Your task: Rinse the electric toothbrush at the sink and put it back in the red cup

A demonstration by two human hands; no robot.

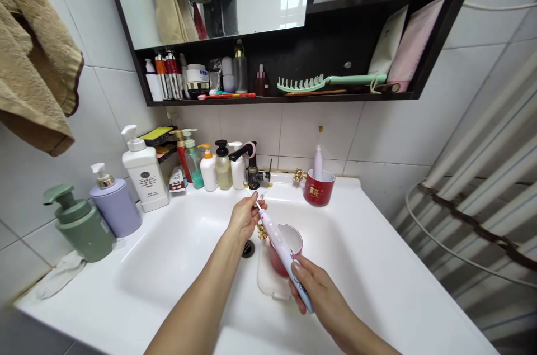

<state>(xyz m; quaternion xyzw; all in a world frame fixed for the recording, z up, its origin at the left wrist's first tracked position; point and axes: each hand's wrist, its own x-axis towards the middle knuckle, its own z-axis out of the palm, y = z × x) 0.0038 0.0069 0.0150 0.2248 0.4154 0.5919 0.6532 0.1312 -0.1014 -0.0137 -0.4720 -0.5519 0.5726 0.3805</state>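
Observation:
An electric toothbrush (pixel 279 243), pale pink and light blue, slants across the basin, its lower body gripped in my right hand (pixel 316 285). Up at its thin metal shaft, my left hand (pixel 244 216) pinches a small white brush head (pixel 247 190). Whether the head touches the shaft is hard to make out. Another slim white piece shows beside those fingertips. Below the toothbrush, a red cup (pixel 279 260) with a gold handle stands in the sink on a whitish translucent tray (pixel 265 282), partly hidden by the toothbrush and my right hand.
A black faucet (pixel 250 162) rises behind the basin (pixel 168 265), near the dark drain (pixel 248 249). On the right rim, a second red cup (pixel 319 190) holds a lilac electric toothbrush (pixel 318 164). Several pump bottles line the left and back. A dark mirror cabinet (pixel 289 99) hangs above.

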